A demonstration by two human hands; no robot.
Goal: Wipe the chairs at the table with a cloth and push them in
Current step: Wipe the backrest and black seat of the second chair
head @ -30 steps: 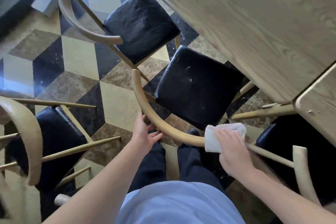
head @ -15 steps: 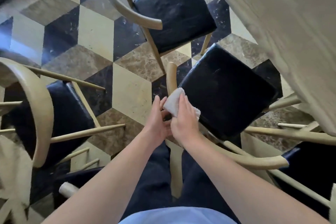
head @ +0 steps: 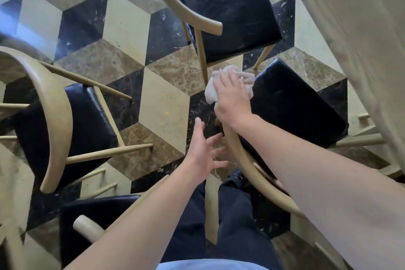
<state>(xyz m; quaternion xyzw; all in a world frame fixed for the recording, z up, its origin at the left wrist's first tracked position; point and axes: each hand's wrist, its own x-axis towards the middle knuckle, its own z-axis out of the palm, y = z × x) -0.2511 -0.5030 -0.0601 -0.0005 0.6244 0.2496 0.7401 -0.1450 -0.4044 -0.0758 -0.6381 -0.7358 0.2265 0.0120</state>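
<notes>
A wooden chair with a black cushioned seat (head: pixel 291 103) and a curved pale backrest rail (head: pixel 247 166) stands right in front of me, beside the table (head: pixel 350 35). My right hand (head: pixel 232 98) presses a white cloth (head: pixel 228 82) onto the far left end of that rail, at the seat's corner. Just left of the rail, my left hand (head: pixel 202 153) hovers with its fingers spread and nothing in it.
A second black-seated chair (head: pixel 230 11) stands beyond, near the table. Another chair (head: pixel 59 120) sits to my left, turned away. A fourth seat (head: pixel 94 217) lies under my left arm. The floor is a cube-patterned marble tile. My legs stand behind the rail.
My right hand slid the cloth along the rail from its right part to its far left end. My left hand let go of the rail and opened.
</notes>
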